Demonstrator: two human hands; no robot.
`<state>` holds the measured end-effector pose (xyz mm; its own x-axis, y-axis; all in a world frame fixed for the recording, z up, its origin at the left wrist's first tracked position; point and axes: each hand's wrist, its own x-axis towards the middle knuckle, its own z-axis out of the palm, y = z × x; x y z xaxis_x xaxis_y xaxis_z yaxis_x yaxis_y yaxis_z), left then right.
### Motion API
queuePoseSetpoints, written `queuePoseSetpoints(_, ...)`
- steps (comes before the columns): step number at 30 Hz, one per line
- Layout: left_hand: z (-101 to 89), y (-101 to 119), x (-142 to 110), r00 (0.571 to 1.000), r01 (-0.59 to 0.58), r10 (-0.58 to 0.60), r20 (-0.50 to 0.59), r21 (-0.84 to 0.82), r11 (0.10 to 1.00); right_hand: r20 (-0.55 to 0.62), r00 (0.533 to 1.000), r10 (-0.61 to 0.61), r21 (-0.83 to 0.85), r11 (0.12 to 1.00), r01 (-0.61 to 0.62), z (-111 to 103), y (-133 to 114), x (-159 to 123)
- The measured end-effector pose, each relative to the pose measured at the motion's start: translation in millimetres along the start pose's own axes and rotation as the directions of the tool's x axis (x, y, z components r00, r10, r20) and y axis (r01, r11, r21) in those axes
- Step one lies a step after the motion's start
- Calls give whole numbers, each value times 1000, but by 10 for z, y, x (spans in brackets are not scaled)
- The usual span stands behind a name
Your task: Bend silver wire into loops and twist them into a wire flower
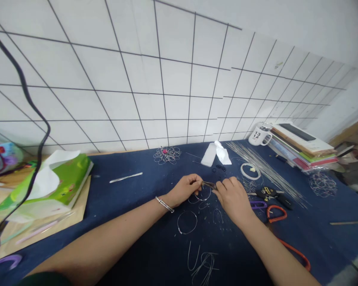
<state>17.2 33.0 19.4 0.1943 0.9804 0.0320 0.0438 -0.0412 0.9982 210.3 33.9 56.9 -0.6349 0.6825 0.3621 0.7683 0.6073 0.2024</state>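
Note:
My left hand (187,188), with a silver bangle (164,204) on its wrist, pinches a thin wire ring (205,198) that hangs below the fingers. My right hand (232,196) is closed around pliers (209,184), most of whose handles are hidden in the palm. The plier tips meet the ring close to my left fingertips. On the dark blue cloth just below lies a second wire ring (187,222) with small beads on it. Nearer to me are a bent U-shaped wire (193,258) and a loose bunch of bent wires (205,267).
Right of my hand lie black-handled cutters (267,192), purple scissors (258,205), orange-handled tools (277,213), a white wire coil (250,171) and long straight wires (265,169). Behind are a ring pile (167,155) and a mug (259,135). A tissue pack (74,178) stands at left.

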Motion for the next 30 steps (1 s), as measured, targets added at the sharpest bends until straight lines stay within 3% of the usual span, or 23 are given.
queuePoseSetpoints(18, -13, -40, 9, 1000, -12, 12, 8, 2, 1000, 13, 1000, 0, 29, 1000, -1, -2, 9, -3)
queuePoseSetpoints(30, -41, -59, 31, 998, 26, -22, 62, -64, 998, 149, 987, 55, 342, 934, -103, 144, 131, 8)
